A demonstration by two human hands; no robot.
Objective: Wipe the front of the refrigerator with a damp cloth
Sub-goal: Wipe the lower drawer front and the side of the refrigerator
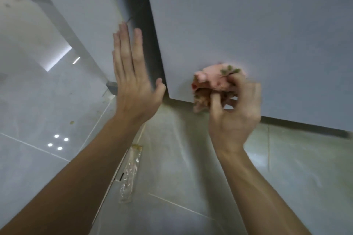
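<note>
Right grip (232,112) clutches cloth (210,82) against refrigerator (248,25); left grip (131,82) flat.

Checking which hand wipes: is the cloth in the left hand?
No, the right hand grips the cloth at the door's lower corner; the left hand is open and holds nothing.

Pink cloth (212,82) — green-and-red print — against pale grey refrigerator (248,25).

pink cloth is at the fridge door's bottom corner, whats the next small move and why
Probably slide the pink cloth rightward along the lower edge of the refrigerator door. The right hand grips it bunched at the door's bottom left corner, so most of the panel lies rightward and above. The left hand is open beside the door's edge.
</note>
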